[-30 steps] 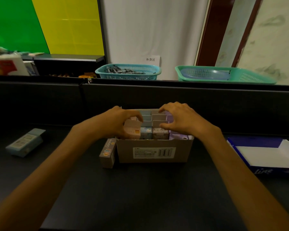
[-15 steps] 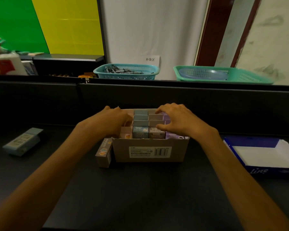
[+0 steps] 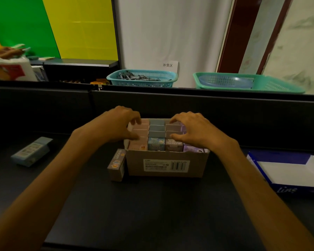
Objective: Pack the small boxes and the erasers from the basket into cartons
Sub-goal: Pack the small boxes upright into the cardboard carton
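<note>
While curled hands (image 3: 190, 131) grip packed small boxes (image 3: 156, 134), black table (image 3: 152, 205), green and yellow wall panels (image 3: 53, 24), teal baskets (image 3: 143, 78)

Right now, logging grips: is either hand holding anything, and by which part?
Nothing is lifted. The left hand and right hand rest curled fingers on the tops of the small boxes in the carton; a pinch cannot be told.

An open carton (image 3: 166, 164) sits mid-table, packed with rows of small boxes (image 3: 156, 134) — pink, blue, brown, purple. The left hand (image 3: 121, 124) rests curled on the pink row at the carton's 10 o'clock; the right hand (image 3: 192, 132) curls over the rows at 2 o'clock. A loose box (image 3: 117, 164) stands touching the carton's side at 9 o'clock — a blue pack (image 3: 32, 151) lies well apart, farther that way.
</note>
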### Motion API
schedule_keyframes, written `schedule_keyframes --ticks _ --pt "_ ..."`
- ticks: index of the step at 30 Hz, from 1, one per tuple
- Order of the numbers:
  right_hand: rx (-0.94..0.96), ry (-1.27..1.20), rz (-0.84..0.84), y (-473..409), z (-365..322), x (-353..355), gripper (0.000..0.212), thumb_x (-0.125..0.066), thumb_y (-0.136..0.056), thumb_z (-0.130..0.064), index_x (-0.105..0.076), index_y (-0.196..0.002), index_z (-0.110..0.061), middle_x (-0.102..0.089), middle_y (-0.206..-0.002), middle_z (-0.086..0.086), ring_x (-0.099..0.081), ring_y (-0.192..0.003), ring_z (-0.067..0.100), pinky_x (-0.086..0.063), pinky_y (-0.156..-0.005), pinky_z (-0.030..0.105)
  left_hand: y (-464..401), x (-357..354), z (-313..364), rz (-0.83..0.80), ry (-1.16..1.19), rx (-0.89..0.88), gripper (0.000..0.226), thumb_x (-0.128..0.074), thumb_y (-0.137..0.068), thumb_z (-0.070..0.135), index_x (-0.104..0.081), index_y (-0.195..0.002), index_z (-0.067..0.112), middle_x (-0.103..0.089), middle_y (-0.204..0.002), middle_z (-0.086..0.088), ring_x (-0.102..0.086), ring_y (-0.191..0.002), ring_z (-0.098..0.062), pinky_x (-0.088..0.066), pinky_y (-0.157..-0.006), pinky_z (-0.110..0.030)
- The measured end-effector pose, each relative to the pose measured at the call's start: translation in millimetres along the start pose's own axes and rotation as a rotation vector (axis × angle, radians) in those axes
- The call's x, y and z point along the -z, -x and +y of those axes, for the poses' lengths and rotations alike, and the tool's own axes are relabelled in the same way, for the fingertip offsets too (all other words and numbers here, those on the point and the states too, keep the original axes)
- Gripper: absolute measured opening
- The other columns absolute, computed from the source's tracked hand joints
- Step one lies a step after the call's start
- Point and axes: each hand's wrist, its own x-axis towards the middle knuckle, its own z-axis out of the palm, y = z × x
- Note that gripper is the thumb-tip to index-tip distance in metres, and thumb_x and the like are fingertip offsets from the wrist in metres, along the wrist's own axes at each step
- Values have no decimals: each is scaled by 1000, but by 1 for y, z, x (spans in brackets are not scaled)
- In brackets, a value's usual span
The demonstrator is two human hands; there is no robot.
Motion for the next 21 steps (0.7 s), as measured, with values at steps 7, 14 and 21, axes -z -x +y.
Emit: schedule_keyframes --ticks 7,14,21 --pt "32 38 -3 -14 -20 -6 49 -61 -89 -41 -46 -133 -26 -51 -134 -2 -44 -123 16 -29 -105 35 18 17 -24 119 -27 94 51 -64 -82 39 -45 -128 29 -50 -124 2 -49 -112 -15 -46 -94 -39" --pt "58 65 14 -34 -53 -9 51 -59 -89 -44 -45 -135 -27 -50 -137 -2 -42 -125 17 -30 -105 35 39 6 -63 86 -66 175 59 -63 -84 38 -36 -136 31 -46 -132 0 -46 -119 -19 -45 -94 -39" --pt "47 58 84 -51 -114 -11 52 -58 -90 -40 -42 -138 -26 -48 -138 -1 -40 -128 17 -31 -105 35 66 -4 -133 49 -82 206 61 -65 -82 38 -35 -136 31 -47 -130 1 -49 -115 -17 -45 -89 -34"
